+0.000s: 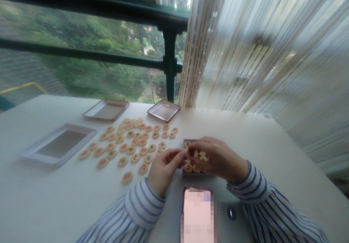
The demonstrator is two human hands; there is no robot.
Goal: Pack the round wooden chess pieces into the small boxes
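Note:
Low over a small grey box (196,174), my left hand (167,166) and my right hand (218,159) meet at the fingertips. The left thumb and fingers are pinched together at the box's left edge. Curled over the middle of the box, my right hand closes its fingertips against the left ones. What lies between them is too blurred and covered to name. Round wooden xiangqi pieces (188,168) with red marks sit inside the box, partly hidden by the right hand. Many loose xiangqi pieces (135,158), marked red or black, lie spread left of my hands.
A white tray (40,158) lies at the left. Two shallow trays, a brown-rimmed one (89,116) and a smaller one (166,121), stand along the back. A phone (199,214) and a dark oval object (231,213) lie in front. Beyond are a railing (169,54) and a curtain (231,54).

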